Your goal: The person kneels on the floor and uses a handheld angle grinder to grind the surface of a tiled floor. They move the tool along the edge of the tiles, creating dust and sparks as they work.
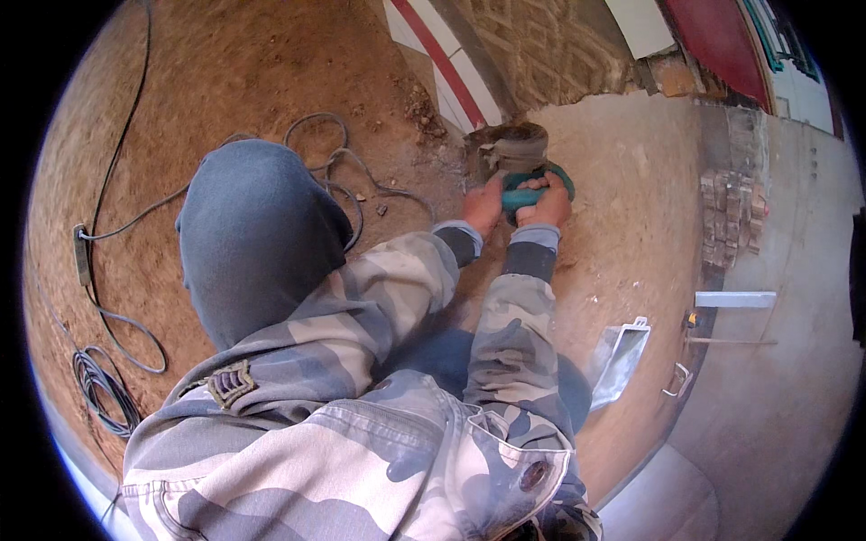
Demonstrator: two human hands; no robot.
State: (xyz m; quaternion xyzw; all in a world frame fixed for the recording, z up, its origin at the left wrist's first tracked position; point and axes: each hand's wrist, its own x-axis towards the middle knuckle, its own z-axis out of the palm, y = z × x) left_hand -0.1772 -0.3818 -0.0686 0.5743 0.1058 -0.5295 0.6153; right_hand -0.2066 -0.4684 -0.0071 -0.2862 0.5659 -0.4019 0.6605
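Observation:
Both of my hands are out in front of me at the top middle, close to the ground. A teal handheld power tool (520, 199) is gripped between them; its exact kind does not show plainly. My right hand (547, 204) wraps round its right side and rear handle. On the near left side, my left hand (484, 206) is closed against it, its fingers mostly hidden. Just beyond the tool lies a dusty, rounded brown-grey piece (512, 147), blurred, at the edge of the concrete; I cannot tell whether it is part of the tool.
A grey cord (347, 171) loops over the brown dirt floor (225, 81) to a socket strip (82, 255). Coiled cable (101, 392) lies at lower left. White tiles with a red stripe (442, 61) stand beyond. Right are a white rectangular frame (622, 362) and stacked bricks (732, 216).

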